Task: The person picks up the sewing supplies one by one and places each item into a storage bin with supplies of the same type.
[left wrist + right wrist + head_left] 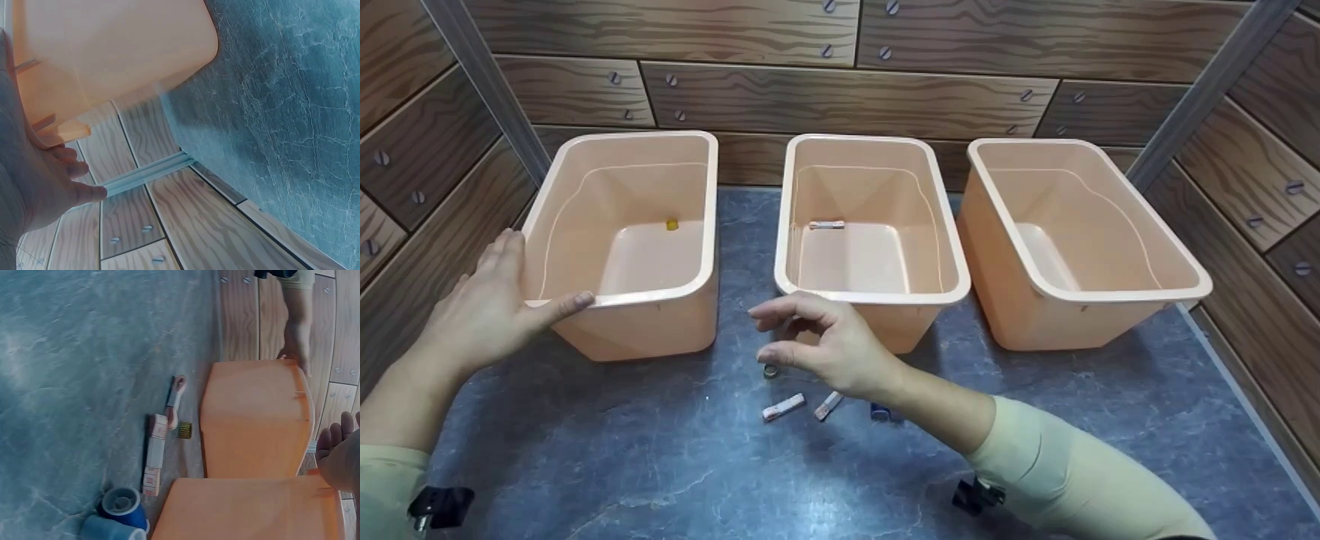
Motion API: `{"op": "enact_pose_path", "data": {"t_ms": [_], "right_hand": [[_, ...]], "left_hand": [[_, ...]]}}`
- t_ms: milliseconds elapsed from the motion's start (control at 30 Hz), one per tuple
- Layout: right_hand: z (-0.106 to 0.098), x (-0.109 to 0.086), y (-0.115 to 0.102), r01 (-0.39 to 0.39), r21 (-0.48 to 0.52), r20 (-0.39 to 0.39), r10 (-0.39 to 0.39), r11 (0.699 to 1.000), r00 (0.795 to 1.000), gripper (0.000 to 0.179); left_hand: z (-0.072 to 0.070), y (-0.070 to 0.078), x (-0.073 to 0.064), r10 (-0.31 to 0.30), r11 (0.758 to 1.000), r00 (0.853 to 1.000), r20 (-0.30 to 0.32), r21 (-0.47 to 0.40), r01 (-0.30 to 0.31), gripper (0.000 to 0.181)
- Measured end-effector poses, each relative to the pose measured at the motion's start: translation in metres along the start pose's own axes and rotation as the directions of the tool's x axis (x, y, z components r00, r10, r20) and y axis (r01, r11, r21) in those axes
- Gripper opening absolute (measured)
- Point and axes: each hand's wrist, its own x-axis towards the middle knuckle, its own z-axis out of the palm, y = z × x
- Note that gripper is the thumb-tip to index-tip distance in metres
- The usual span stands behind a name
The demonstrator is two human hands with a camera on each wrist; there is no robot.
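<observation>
My left hand [484,304] rests at the near left corner of the left peach bin [709,262], its thumb over the front rim and its fingers along the outer side. My right hand [840,345] hovers by the front of the middle bin [960,289], fingers loosely bent, nothing between them. Below it on the table lie a small ribbed yellowish ring-like piece [185,430], a white strip with reddish print [154,455], and a slimmer pale piece with rounded reddish ends [176,402]. Close by are two blue spool-shaped pieces, one upright [121,500] and one on its side [112,529].
A small yellow piece [672,225] lies inside the left bin. In the middle bin is a printed pale strip [826,225]. The right bin [1110,296] stands beside it. Wood-patterned walls [847,94] enclose the blue marbled table [660,465].
</observation>
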Motion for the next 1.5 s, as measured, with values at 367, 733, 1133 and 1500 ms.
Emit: {"op": "enact_pose_path", "data": {"t_ms": [367, 733, 1133, 1500], "right_hand": [[0.005, -0.011, 0.017, -0.039, -0.021, 0.019, 0.04, 0.999, 0.999, 0.04], [0.009, -0.017, 0.043, -0.106, -0.094, 0.016, 0.108, 0.99, 0.994, 0.038], [0.013, -0.021, 0.061, -0.186, -0.12, -0.03, 0.184, 0.975, 0.983, 0.034], [0.016, -0.026, 0.073, -0.236, -0.141, -0.066, 0.229, 0.961, 0.971, 0.034]], "left_hand": [[0.001, -0.001, 0.0, 0.007, 1.0, 1.0, -0.001, -0.001, -0.007, 0.125], [0.001, -0.001, 0.0, 0.008, 1.0, 1.0, -0.018, 0.007, -0.008, 0.125], [0.0, -0.001, -0.001, -0.005, 1.0, 1.0, -0.004, 0.002, 0.005, 0.125], [-0.001, 0.002, -0.002, -0.008, 1.0, 1.0, 0.0, 0.005, 0.008, 0.125]]}}
